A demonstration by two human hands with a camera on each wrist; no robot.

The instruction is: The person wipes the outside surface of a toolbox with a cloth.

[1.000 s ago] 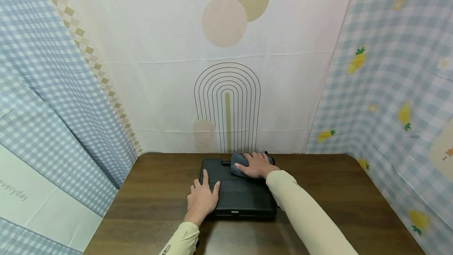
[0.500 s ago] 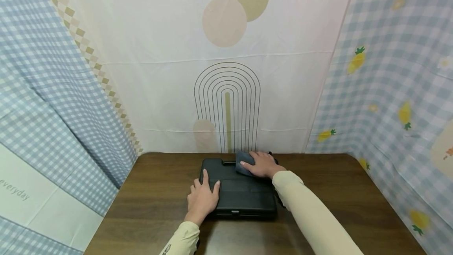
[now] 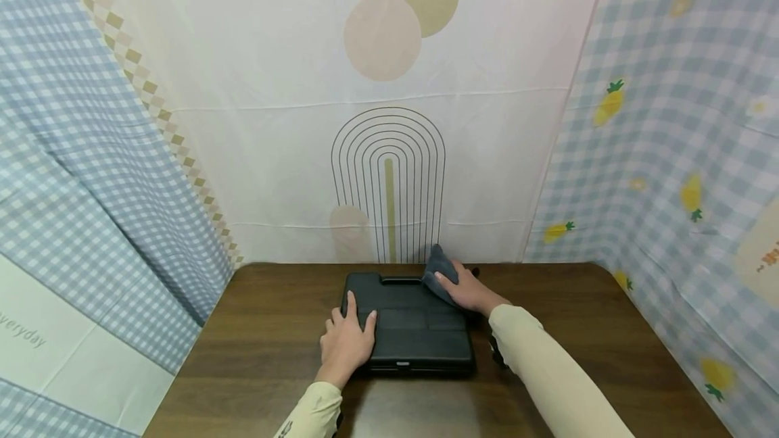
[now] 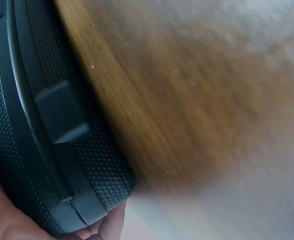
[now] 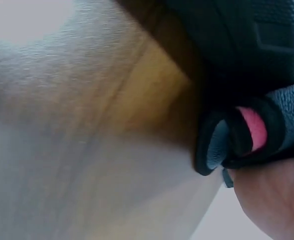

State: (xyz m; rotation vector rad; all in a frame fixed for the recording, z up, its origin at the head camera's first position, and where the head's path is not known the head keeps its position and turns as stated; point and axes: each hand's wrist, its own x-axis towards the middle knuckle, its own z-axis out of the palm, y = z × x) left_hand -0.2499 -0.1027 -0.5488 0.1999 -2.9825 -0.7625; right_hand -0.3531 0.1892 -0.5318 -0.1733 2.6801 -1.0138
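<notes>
A black plastic carrying case (image 3: 414,340) with a handle along its far edge lies closed on the wooden table (image 3: 274,330). My left hand (image 3: 347,343) holds its left side, thumb and index finger over the lid. In the left wrist view, other fingers (image 4: 112,222) wrap the case's corner near a latch (image 4: 64,112). At the far right corner my right hand (image 3: 471,289) grips a bunched grey-blue cloth (image 3: 439,272). The right wrist view shows the cloth's black edging (image 5: 204,150) and a pink patch (image 5: 254,127) beside the case's side.
Behind the table's far edge hangs a white patterned curtain (image 3: 274,174). Blue checked cloth hangs at the left (image 3: 109,154) and right (image 3: 657,120). Bare wood surrounds the case on the table.
My right hand has slid the cloth rightward from the lid's far part to the far right corner, where the cloth now stands more bunched. My left hand and the case have stayed put.
</notes>
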